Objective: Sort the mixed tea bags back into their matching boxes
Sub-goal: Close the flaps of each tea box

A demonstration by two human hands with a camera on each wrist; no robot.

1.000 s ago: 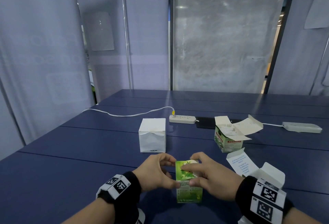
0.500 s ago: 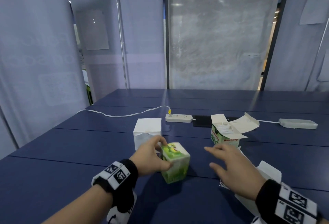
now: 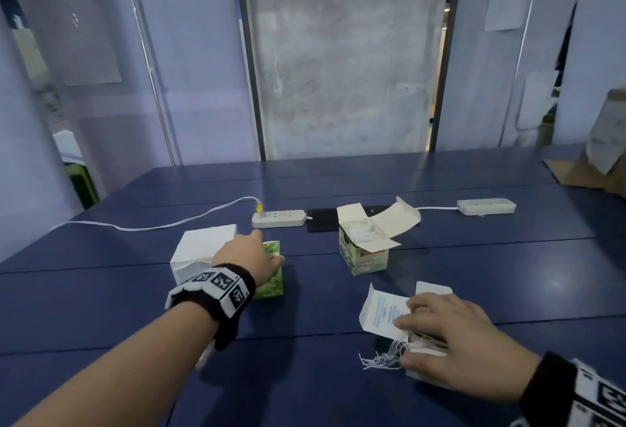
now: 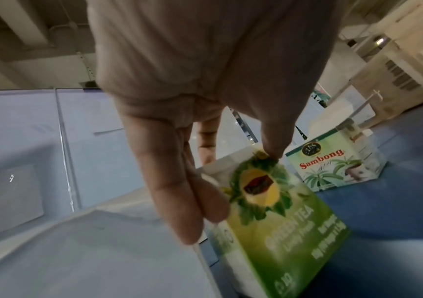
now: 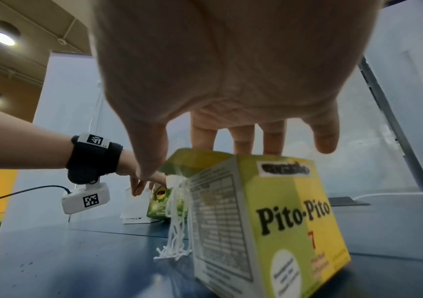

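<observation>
One wrist-only label: Pito-Pito box (image 5: 269,217)

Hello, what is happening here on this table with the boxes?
A person is sorting tea bags into boxes. The left hand holds the green tea box, which stands beside a white box. The right hand rests on the open Pito-Pito box, with white strings hanging over its side. The Sambong box stands open behind, apart from both hands.

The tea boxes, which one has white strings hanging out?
The yellow-green Pito-Pito box under the right hand; white strings dangle from its open top. The green tea box and Sambong box show none.
</observation>
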